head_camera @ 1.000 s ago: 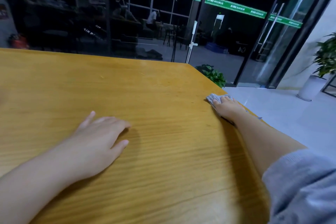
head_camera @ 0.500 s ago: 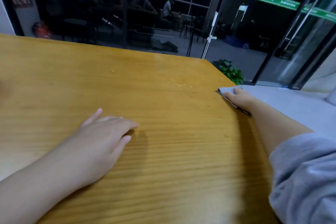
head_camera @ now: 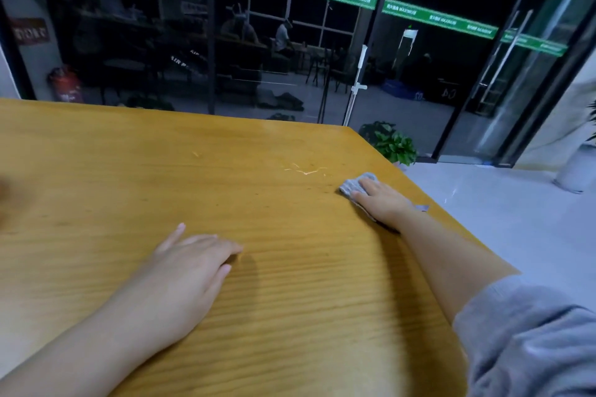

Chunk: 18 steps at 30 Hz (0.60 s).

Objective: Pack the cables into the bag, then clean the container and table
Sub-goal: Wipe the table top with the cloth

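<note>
A wide wooden table [head_camera: 129,190] fills the view. My right hand [head_camera: 382,200] presses flat on a grey cloth [head_camera: 354,185] near the table's right edge, fingers straight, with cloth showing past the fingertips and a corner behind the wrist. My left hand [head_camera: 187,271] rests palm down on the wood near the middle, fingers relaxed and holding nothing. No cables, bag or container are in view.
Pale scratch marks [head_camera: 306,170] lie on the wood just left of the cloth. The table's right edge drops to a light floor [head_camera: 503,222]. A potted plant [head_camera: 392,143] stands beyond the far right corner, in front of dark glass walls.
My right hand has slid the cloth leftward, inward from the table's right edge. My left hand stays where it was. The camera has tilted a little.
</note>
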{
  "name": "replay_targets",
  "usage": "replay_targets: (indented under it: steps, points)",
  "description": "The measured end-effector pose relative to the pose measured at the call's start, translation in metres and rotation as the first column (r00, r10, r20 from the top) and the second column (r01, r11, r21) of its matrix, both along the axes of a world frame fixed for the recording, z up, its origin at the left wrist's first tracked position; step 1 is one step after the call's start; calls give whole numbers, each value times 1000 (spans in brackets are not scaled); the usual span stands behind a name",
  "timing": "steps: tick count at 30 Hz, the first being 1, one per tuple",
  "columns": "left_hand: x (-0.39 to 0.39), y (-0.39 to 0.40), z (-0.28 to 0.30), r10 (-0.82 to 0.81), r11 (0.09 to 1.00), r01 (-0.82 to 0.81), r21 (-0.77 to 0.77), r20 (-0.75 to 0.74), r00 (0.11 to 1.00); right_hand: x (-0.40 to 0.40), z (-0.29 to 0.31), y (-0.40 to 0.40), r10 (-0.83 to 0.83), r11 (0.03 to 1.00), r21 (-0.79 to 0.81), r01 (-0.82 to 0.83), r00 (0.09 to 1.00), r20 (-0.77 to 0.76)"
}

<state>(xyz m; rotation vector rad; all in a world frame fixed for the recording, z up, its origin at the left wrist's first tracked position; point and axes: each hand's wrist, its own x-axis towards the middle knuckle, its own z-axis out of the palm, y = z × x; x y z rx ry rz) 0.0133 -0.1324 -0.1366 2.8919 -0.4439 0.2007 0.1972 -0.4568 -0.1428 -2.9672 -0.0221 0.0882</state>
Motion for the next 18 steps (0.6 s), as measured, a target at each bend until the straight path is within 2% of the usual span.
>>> replay_targets:
  steps: [4,9,12,18]
  points:
    - [-8,-7,2,29,998,-28,50,-26,999,-33,0,18,45,999,-14,-45,999,1]
    - [-1,-10,6,49,961,-20,276,-101,994,-70,3,27,141,990,4,-141,990,-26]
    - [13,-11,20,19,937,33,347,-145,989,-81,0,23,154,988,3,-154,987,-45]
    - [30,-34,29,-74,900,82,429,-36,997,-84,-3,-1,36,999,23,-36,999,-4]
